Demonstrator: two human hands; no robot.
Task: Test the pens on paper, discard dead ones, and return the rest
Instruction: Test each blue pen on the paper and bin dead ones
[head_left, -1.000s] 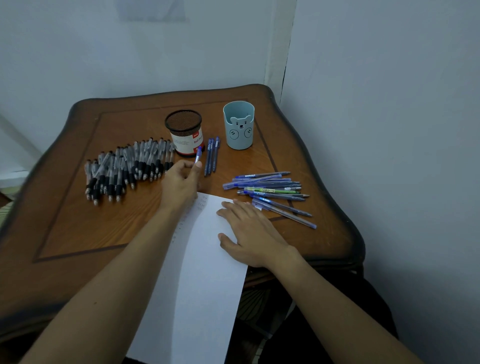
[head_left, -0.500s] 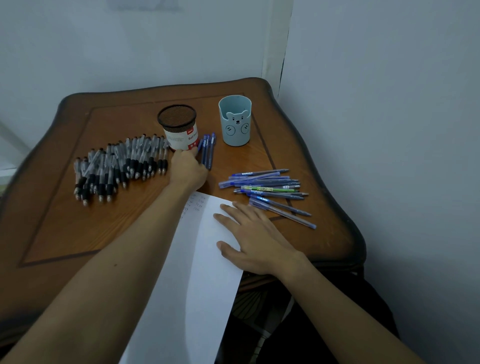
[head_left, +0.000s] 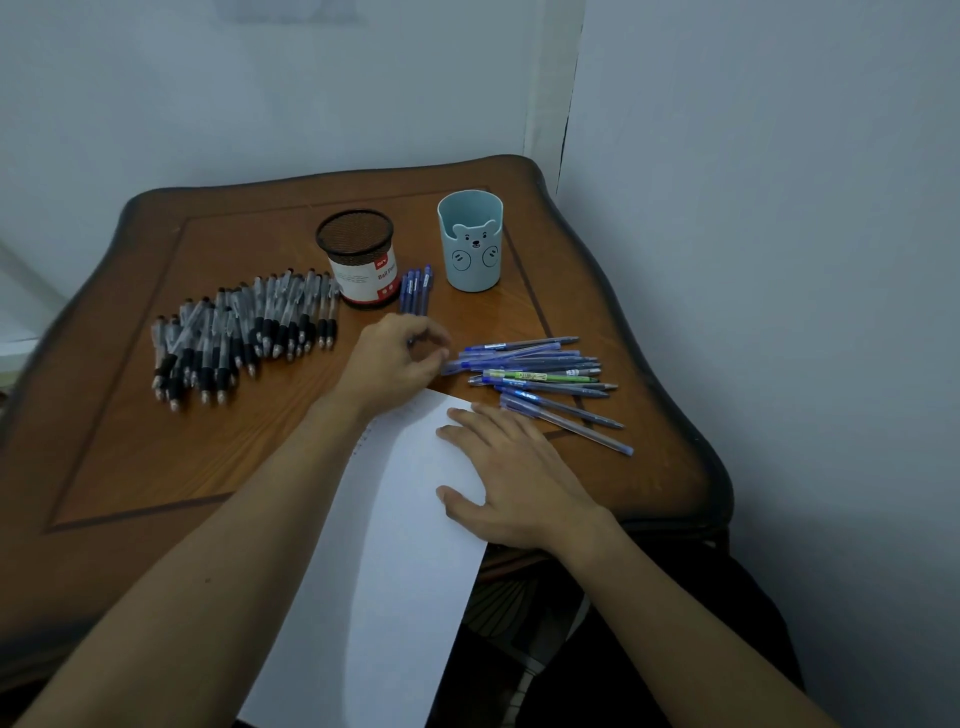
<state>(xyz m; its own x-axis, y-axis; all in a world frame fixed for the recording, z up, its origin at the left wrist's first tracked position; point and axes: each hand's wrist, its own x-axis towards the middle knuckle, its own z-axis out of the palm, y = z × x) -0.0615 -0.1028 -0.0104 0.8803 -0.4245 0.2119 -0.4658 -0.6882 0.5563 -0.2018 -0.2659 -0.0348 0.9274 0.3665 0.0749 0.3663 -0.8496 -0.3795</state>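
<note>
A white sheet of paper (head_left: 395, 571) lies on the wooden table (head_left: 145, 467) and hangs over its near edge. My right hand (head_left: 514, 478) presses flat on the sheet. My left hand (head_left: 400, 358) hovers just past the paper's top edge, fingers loosely curled and holding nothing, its fingertips next to the left end of a loose pile of blue pens (head_left: 540, 374). Several dark blue pens (head_left: 415, 288) lie side by side between the black mesh pen holder (head_left: 358, 260) and the light blue bear cup (head_left: 470, 241).
A long row of several black-grip pens (head_left: 239, 332) covers the table's left half. Grey walls close in behind and to the right of the table. My lap lies below the table's near right edge.
My left hand carried a blue pen to the group by the mesh holder, let it go, and has drawn back right toward the blue pen pile. The right hand has stayed on the paper.
</note>
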